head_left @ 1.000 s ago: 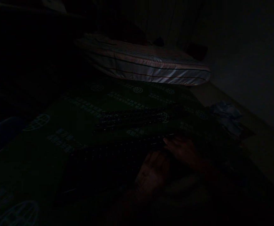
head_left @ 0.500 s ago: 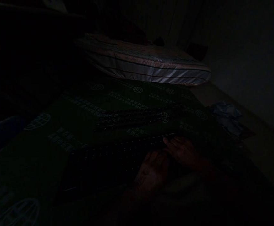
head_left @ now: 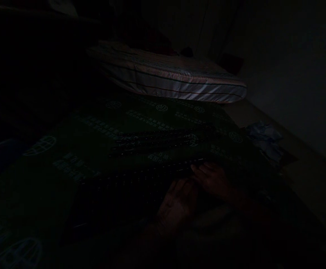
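The scene is very dark. A black flat piece [head_left: 109, 201] with rows of small pale marks lies on a green printed sheet [head_left: 87, 153]; its exact kind is hard to make out. My left hand [head_left: 177, 201] rests at its right part, fingers bent down and closed, their tips lost in the dark. Just beyond and to the right, my right hand [head_left: 210, 179] has its fingers curled together at the far right edge of the black piece. Whatever is between the fingers of either hand cannot be seen. Farther back lie several thin dark strips [head_left: 163, 140] with pale dots.
A striped mattress [head_left: 180, 80] lies across the far end of the green sheet. Crumpled pale cloth or plastic [head_left: 264, 136] sits on the floor to the right, near a wall [head_left: 292, 67]. A dark blue thing [head_left: 0, 153] shows at the left edge.
The whole view has shifted slightly, so everything sits a little farther left. Both hands keep nearly the same place and pose on the black piece.
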`<state>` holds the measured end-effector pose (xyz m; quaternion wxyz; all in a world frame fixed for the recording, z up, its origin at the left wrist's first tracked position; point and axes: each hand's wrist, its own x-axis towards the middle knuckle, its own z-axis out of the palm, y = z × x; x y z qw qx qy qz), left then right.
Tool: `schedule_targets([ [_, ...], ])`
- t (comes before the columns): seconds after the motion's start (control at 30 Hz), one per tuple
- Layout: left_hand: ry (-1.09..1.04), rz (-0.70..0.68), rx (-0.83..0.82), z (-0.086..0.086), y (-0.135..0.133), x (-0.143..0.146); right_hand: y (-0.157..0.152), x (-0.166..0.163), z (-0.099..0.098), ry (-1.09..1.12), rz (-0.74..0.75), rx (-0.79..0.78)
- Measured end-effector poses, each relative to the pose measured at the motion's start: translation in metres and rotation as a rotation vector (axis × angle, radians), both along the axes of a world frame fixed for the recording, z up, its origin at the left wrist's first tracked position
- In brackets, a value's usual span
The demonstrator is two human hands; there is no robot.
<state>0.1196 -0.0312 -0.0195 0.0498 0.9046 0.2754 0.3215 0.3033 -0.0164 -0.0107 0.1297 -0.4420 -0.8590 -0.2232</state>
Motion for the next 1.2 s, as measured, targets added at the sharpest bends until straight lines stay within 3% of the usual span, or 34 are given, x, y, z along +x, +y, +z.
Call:
schedule_targets([
  [0.17, -0.003, -0.007, -0.001, -0.001, 0.000, -0.001, -0.003, -0.001, -0.003, 0.055, -0.028, 0.055],
  [0.73, 0.008, 0.011, 0.015, -0.003, 0.002, 0.000, -0.003, 0.000, -0.005, 0.100, -0.046, -0.015],
  [1.2, 0.082, 0.089, 0.059, -0.008, 0.004, -0.001, -0.024, 0.007, -0.025, 0.792, -0.267, -0.101],
])
